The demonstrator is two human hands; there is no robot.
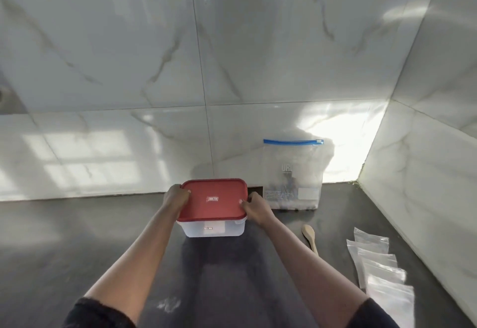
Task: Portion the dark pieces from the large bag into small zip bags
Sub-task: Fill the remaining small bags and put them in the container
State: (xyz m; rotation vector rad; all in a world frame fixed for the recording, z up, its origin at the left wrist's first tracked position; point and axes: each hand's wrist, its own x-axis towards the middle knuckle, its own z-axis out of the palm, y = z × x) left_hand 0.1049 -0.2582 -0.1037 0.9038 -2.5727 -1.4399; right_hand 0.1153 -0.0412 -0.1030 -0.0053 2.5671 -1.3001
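Fingers (183, 194) on lid (213, 207), large bag (293, 172) rightward

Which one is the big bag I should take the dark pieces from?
Follow the dark counter to the marble back wall, near the right corner. The bag stands upright against that wall, just right of the red-lidded box. It alone has a blue zip strip on top; the small bags lie flat nearer the front.
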